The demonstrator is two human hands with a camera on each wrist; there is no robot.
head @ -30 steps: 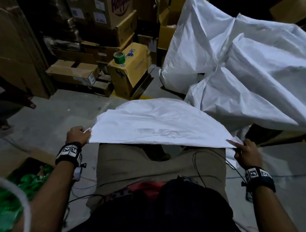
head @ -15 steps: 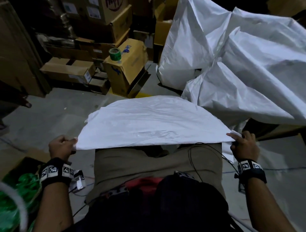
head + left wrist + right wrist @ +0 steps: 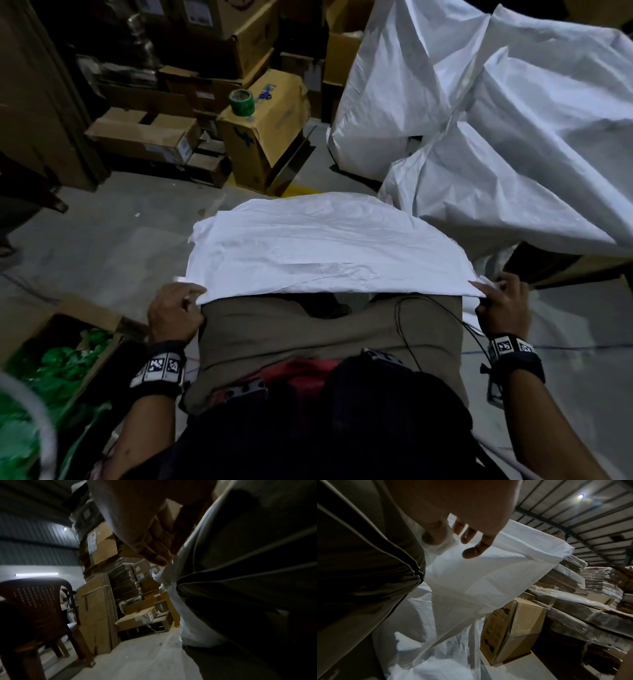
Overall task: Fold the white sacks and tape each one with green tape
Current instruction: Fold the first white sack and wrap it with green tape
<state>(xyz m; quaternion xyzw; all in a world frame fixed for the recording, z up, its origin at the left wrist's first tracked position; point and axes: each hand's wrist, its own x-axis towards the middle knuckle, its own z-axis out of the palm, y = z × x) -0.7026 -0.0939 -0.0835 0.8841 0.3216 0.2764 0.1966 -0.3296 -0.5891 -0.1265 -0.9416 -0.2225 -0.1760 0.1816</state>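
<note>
- We find the white sack (image 3: pixel 325 246) draped across the seated person's knees, its near edge stretched taut between both hands.
- The left hand (image 3: pixel 174 313) pinches the sack's near left corner, thumb and fingers closed on the cloth; the left wrist view is dim and blurred but agrees with a closed pinch.
- The right hand (image 3: pixel 503 305) pinches the sack's near right corner; the right wrist view shows fingers (image 3: pixel 481 545) curled against a layered flap of the same material.
- We judge the sack light, thin and limp: it sags over the knees, holds soft creases and lets light through. It looks woven and slightly slick, so a loose pinch may slip.
- We advise holding at corners and along the folded edge, keeping tension so the layers stay aligned.
- The green tape roll (image 3: pixel 241 102) stands on a yellow carton (image 3: pixel 274 120) beyond the sack's far edge, well apart from it, to its left.
- A heap of unfolded sacks (image 3: pixel 496 130) lies beyond the sack, to its right.
- We judge folding under way and taping not yet begun.
</note>
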